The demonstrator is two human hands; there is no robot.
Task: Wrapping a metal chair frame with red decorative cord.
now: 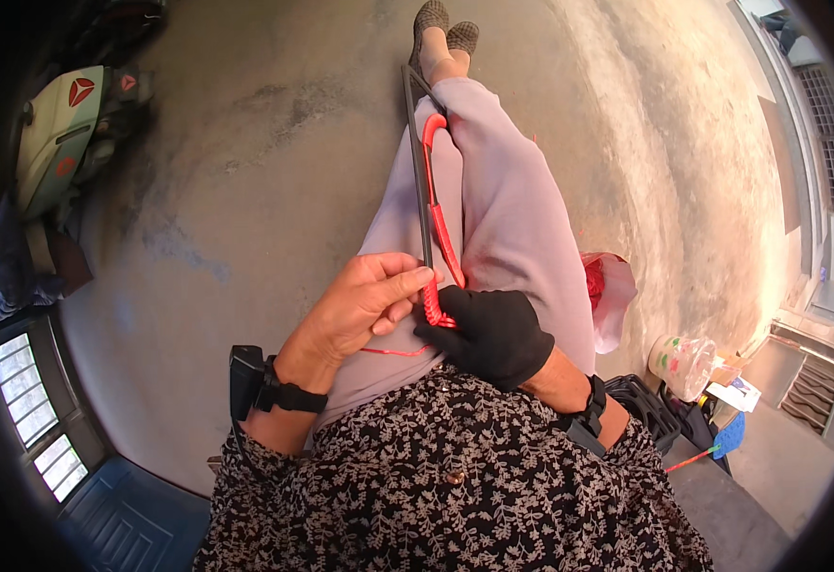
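Observation:
A long, thin dark bar [419, 181] runs up over my legs and bends back at its far end. Its near end is wrapped in red braided cord [432, 303]. My left hand [355, 303], bare, pinches the bar between thumb and fingers beside the wrapping. In a black glove, my right hand [495, 338] closes on the wrapped end from the right; its fingertips are partly hidden. A glossy red curved piece [443, 229] lies along the bar's right side. From under my hands a thin red strand [388, 353] trails left across my lap.
A red bundle in a pale bag [612, 291] sits right of my legs. Farther right stand a clear plastic tub [681, 365], a black crate [648, 410] and a blue brush-like item [730, 434]. A scooter [60, 143] is at far left, a blue plastic seat [131, 520] lower left.

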